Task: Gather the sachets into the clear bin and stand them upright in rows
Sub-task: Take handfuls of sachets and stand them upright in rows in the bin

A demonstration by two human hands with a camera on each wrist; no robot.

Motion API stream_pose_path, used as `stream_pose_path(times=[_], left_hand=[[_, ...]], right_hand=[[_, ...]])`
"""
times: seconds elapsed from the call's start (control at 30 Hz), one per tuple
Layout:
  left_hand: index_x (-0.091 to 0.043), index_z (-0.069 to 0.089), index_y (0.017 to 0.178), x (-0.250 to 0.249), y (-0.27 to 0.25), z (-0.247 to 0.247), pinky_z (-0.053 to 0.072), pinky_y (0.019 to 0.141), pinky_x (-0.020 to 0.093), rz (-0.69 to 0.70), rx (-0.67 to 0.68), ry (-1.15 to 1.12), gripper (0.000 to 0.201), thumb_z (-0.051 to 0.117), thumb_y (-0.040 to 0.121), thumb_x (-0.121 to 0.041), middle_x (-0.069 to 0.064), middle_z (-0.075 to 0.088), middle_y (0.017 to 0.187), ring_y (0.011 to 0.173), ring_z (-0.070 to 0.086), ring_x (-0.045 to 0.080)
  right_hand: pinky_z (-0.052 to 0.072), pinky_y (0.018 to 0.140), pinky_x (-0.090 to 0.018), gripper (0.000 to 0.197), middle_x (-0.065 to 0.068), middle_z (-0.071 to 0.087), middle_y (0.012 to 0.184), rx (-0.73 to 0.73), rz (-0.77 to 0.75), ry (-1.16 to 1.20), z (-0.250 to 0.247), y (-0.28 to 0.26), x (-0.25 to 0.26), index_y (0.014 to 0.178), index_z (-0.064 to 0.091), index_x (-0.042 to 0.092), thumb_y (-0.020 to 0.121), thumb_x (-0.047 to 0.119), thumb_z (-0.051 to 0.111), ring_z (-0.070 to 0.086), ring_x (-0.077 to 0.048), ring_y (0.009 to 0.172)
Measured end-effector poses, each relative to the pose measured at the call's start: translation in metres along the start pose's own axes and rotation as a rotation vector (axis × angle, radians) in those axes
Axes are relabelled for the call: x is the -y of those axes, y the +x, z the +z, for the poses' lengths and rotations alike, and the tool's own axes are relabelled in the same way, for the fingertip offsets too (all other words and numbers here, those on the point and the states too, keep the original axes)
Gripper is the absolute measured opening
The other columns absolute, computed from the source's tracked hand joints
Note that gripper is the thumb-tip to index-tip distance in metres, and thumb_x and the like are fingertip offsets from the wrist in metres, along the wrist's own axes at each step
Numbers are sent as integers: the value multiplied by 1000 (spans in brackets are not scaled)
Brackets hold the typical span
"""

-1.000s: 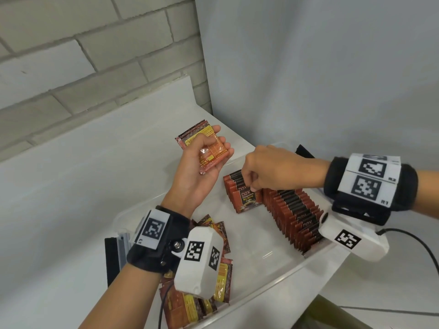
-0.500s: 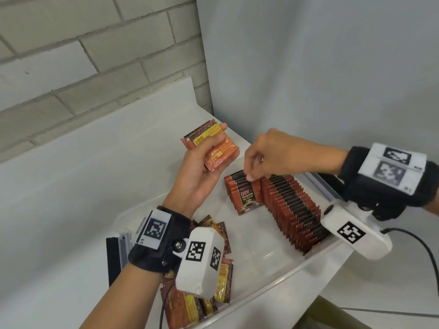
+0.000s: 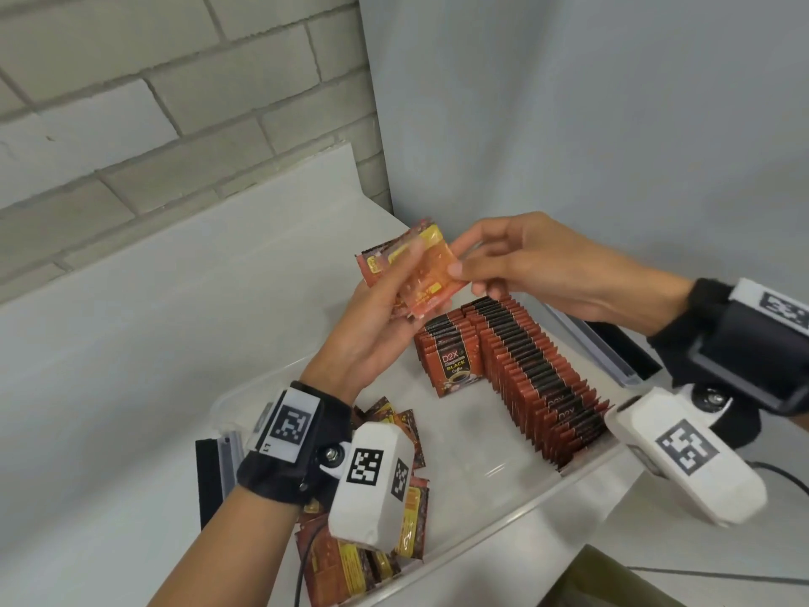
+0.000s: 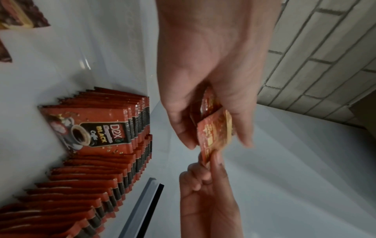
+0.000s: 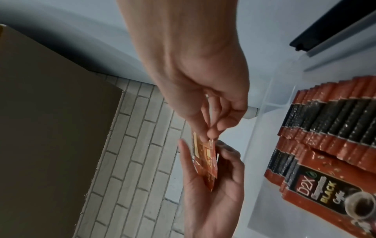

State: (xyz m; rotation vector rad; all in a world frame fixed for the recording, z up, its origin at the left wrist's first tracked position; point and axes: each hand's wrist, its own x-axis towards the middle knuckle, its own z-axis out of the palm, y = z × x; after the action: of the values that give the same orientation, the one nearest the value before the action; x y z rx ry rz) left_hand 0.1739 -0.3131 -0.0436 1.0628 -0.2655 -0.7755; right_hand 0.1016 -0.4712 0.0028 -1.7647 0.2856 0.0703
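Observation:
My left hand holds a small stack of red and yellow sachets above the far end of the clear bin. My right hand pinches the right edge of the top sachet between thumb and forefinger. In the bin a long row of red and black sachets stands upright along the right side. A shorter second row stands to its left, its front sachet reading D2X Black Coffee. Loose sachets lie in a heap at the bin's near left end.
The bin sits on a white table against a grey brick wall. The bin's lid, with a black edge, lies just beyond the bin on the right. A cardboard box stands below the table's near edge.
My right hand has left the top of the short standing row and risen to the stack in my left hand, where it now pinches the top sachet.

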Motion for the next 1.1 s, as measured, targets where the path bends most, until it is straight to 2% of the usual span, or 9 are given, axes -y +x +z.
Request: stream_pose_path(times=[0.1, 0.23, 0.3, 0.47, 0.53, 0.67, 0.73, 0.83, 1.1], left_hand=[[-17, 60, 121, -3, -1, 1, 54, 78, 27, -50, 2, -29, 65, 42, 79, -63, 3, 71, 108, 98, 67, 11], [-7, 55, 128, -3, 2, 1, 55, 72, 32, -82, -76, -172, 81, 48, 75, -68, 7, 62, 90, 82, 61, 15], [-4, 54, 127, -3, 2, 1, 55, 71, 32, -80, -89, -199, 78, 56, 74, -61, 8, 62, 89, 80, 61, 16], [-8, 66, 91, -2, -2, 2, 57, 74, 27, -27, 22, -163, 13, 61, 81, -14, 6, 70, 88, 83, 67, 15], [-7, 66, 96, -1, -2, 0, 56, 76, 27, -8, 26, -122, 19, 62, 78, -3, 8, 71, 94, 89, 69, 17], [-6, 62, 109, -1, 0, 1, 57, 81, 30, 26, 4, -66, 36, 64, 74, -2, 10, 70, 103, 96, 68, 21], [-6, 62, 109, 0, 0, 1, 57, 78, 29, 38, 6, -62, 36, 64, 73, -2, 9, 71, 100, 94, 69, 19], [-6, 60, 112, 1, 0, 0, 56, 78, 29, 46, 12, -40, 37, 64, 76, 0, 10, 69, 104, 95, 68, 20], [-8, 61, 108, 1, -1, 1, 55, 77, 28, 60, 43, 6, 34, 65, 76, 0, 9, 70, 102, 95, 68, 21]], right_hand=[[57, 63, -21, 15, -9, 72, 82, -115, -128, 117, -6, -4, 7, 100, 67, 5, 85, 5, 68, 70, -15, 66], [55, 80, -20, 12, -12, 73, 96, -190, -304, 64, -8, -11, 10, 95, 70, 6, 83, 4, 71, 73, -19, 86], [52, 84, -17, 12, -7, 75, 95, -161, -308, 28, -7, -14, 7, 93, 70, 5, 82, 4, 72, 72, -15, 92], [53, 89, -24, 14, 1, 69, 101, -166, -284, -101, -3, -12, -8, 85, 74, 14, 77, 4, 76, 70, -8, 91], [52, 88, -23, 16, 2, 68, 102, -159, -267, -148, -3, -11, -10, 85, 75, 18, 78, 3, 76, 69, -6, 91], [52, 82, -17, 15, 2, 74, 95, -93, -192, -99, -4, -13, -5, 93, 74, 14, 84, 3, 70, 69, -7, 91], [53, 78, -15, 15, -2, 74, 91, -97, -149, 16, -5, -13, 0, 101, 70, 8, 86, 4, 67, 71, -8, 87], [58, 78, -23, 22, -13, 74, 92, -103, -48, 176, -7, -10, 3, 107, 65, 6, 85, 10, 68, 72, -17, 83], [57, 69, -17, 26, -13, 74, 88, -3, 65, 150, -14, -5, 3, 101, 69, 2, 79, 15, 70, 70, -12, 73]])
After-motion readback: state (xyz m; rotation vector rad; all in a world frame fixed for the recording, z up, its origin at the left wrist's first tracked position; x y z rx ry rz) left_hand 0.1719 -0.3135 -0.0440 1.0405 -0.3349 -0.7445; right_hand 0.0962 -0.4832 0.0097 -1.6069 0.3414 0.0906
